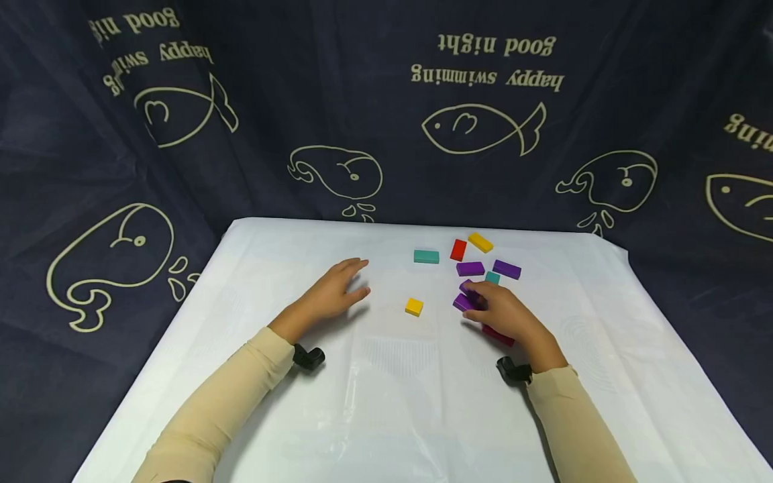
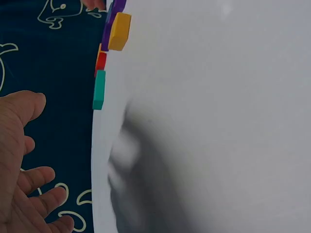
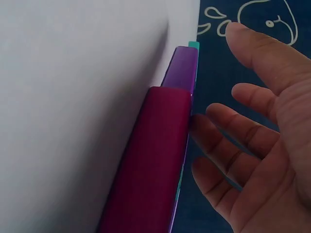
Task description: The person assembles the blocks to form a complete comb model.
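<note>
My left hand [image 1: 334,293] hovers above the white table with fingers spread and nothing in its grasp, left of a small yellow block [image 1: 414,307]. My right hand [image 1: 502,310] is over the group of coloured blocks, fingers loosely bent and holding nothing. Its fingertips overlap two purple blocks [image 1: 463,303] in the head view. Below its palm lies a dark red block [image 1: 498,335], large in the right wrist view with another purple block [image 3: 181,68] beyond it. A teal block [image 1: 492,277] shows partly, just past the fingers.
Farther back lie a teal block [image 1: 426,257], a red block [image 1: 458,250], a yellow block [image 1: 480,242] and two more purple blocks [image 1: 506,270]. A dark curtain [image 1: 386,87] with fish drawings hangs behind the white-covered table [image 1: 386,416].
</note>
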A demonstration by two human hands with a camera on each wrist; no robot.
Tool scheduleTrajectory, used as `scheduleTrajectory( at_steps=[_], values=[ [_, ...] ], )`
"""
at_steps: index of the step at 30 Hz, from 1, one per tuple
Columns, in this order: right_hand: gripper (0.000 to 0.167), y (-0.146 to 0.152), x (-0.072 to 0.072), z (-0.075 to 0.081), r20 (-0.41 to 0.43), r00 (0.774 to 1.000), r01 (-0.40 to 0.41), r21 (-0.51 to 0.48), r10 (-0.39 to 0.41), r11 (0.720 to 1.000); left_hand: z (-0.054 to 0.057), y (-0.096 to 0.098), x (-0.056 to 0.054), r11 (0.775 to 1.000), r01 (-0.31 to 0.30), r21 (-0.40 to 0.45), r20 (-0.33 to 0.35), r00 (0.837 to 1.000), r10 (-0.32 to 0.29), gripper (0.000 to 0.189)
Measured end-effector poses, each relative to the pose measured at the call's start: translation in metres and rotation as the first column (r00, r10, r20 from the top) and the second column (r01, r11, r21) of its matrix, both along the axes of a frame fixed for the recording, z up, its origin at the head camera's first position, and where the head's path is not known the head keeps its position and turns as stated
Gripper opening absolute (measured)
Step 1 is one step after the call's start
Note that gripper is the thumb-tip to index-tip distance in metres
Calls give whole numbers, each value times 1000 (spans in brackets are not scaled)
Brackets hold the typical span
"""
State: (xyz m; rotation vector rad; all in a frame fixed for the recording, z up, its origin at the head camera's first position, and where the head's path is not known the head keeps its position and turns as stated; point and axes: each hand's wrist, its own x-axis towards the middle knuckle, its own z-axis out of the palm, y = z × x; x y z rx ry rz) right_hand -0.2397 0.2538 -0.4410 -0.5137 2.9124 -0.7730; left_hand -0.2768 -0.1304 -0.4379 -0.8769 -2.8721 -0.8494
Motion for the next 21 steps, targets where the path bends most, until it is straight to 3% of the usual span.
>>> scheduleTrajectory(
  at_steps=[8, 14, 21],
  values=[
    [62, 2, 2, -1, -6, 1000, -15, 17, 15, 1000, 8, 8, -11, 1000, 19, 16, 0, 1000, -19, 63],
    [65, 0, 5, -1, 28, 999, -24, 1, 24, 1000, 6, 14, -20, 999, 40, 5, 0, 999, -40, 62],
    [68, -3, 5, -3, 38, 999, -21, -18, 22, 1000, 3, 24, -29, 998, 56, -8, 51, 997, -56, 61]
  ],
)
